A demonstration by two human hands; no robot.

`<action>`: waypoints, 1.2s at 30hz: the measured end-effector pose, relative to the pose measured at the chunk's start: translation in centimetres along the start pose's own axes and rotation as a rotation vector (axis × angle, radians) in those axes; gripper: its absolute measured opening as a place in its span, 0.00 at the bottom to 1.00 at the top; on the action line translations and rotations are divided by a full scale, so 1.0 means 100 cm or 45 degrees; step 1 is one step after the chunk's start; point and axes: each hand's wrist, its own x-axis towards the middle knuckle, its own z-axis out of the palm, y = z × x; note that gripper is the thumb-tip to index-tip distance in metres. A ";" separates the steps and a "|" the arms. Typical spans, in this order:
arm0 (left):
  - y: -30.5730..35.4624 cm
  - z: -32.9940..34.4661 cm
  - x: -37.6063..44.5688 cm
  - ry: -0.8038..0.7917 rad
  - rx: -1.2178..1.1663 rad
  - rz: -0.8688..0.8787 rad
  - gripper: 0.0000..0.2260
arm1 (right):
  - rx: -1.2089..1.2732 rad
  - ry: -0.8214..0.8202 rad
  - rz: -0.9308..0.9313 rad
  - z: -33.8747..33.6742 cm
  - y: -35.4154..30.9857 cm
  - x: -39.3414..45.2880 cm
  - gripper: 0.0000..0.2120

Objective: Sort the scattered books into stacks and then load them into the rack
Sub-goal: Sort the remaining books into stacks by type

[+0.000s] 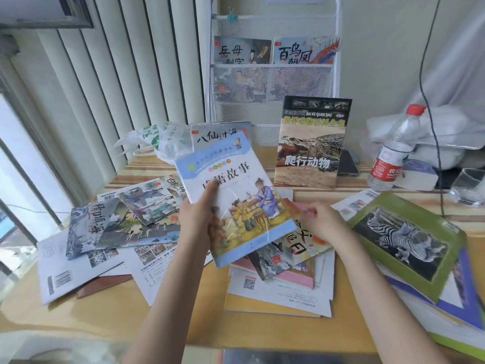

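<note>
Now the left hand [198, 214] grips the blue book [233, 198], long axis tilted away leftward; right hand [324, 223], apart, pinches something beneath.

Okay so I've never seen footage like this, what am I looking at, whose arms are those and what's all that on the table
There is no machine here. One picture comes from a camera worn on a person's head, looking down at their own two hands. The left hand grips a light blue storybook lifted above the table. The right hand rests on a pile of thin picture books. More books lie scattered to the left; a green zebra book lies to the right. A reptile book stands upright before a white mesh rack that already holds two books. A water bottle stands nearby.
</note>
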 end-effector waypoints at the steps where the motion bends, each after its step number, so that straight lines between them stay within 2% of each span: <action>1: -0.003 0.001 -0.001 0.012 0.049 -0.055 0.16 | -0.072 0.027 -0.017 0.002 -0.001 0.000 0.13; 7: -0.012 -0.009 0.002 0.019 0.012 -0.186 0.15 | -0.662 0.035 -0.089 0.012 -0.014 -0.019 0.28; 10: -0.005 -0.014 0.001 0.023 -0.014 -0.205 0.14 | -0.550 -0.115 -0.181 0.034 -0.024 -0.030 0.36; 14: 0.007 -0.030 0.012 0.120 0.033 -0.124 0.28 | -0.572 -0.190 -0.367 0.064 -0.042 -0.020 0.35; 19: 0.024 -0.058 0.026 0.212 0.147 -0.147 0.21 | -0.673 -0.217 -0.616 0.097 -0.081 -0.004 0.27; 21: 0.025 -0.063 0.030 0.226 0.157 -0.178 0.23 | -0.554 -0.264 -0.681 0.107 -0.096 -0.006 0.21; 22: 0.025 -0.063 0.030 0.229 0.156 -0.209 0.24 | -0.450 -0.314 -0.675 0.109 -0.100 -0.010 0.13; 23: 0.024 -0.064 0.032 0.216 0.154 -0.230 0.25 | -0.308 -0.381 -0.646 0.108 -0.102 -0.015 0.06; 24: 0.020 -0.064 0.033 0.195 0.161 -0.241 0.25 | -0.160 -0.461 -0.565 0.104 -0.100 -0.019 0.04; 26: 0.012 -0.063 0.037 0.118 0.152 -0.272 0.26 | 0.159 -0.632 -0.332 0.086 -0.100 -0.024 0.16; 28: 0.002 -0.064 0.044 0.039 0.101 -0.337 0.30 | 0.688 -0.700 -0.275 0.065 -0.094 -0.019 0.16; 29: -0.002 -0.064 0.049 0.016 0.085 -0.364 0.32 | 0.826 -0.619 -0.291 0.057 -0.089 -0.011 0.16; 30: -0.005 -0.064 0.052 -0.013 0.082 -0.381 0.32 | 0.757 -0.467 -0.317 0.051 -0.081 0.001 0.19; 32: -0.009 -0.059 0.056 -0.079 0.108 -0.397 0.36 | 0.186 -0.145 -0.338 0.047 -0.056 0.027 0.26; 33: -0.010 -0.054 0.054 -0.112 0.120 -0.413 0.38 | -0.073 -0.058 -0.310 0.044 -0.048 0.034 0.28; 34: -0.012 -0.048 0.052 -0.144 0.116 -0.413 0.38 | -0.253 -0.041 -0.277 0.045 -0.039 0.040 0.30; 36: -0.019 -0.039 0.048 -0.168 0.148 -0.376 0.30 | -0.440 -0.058 -0.274 0.046 -0.034 0.041 0.31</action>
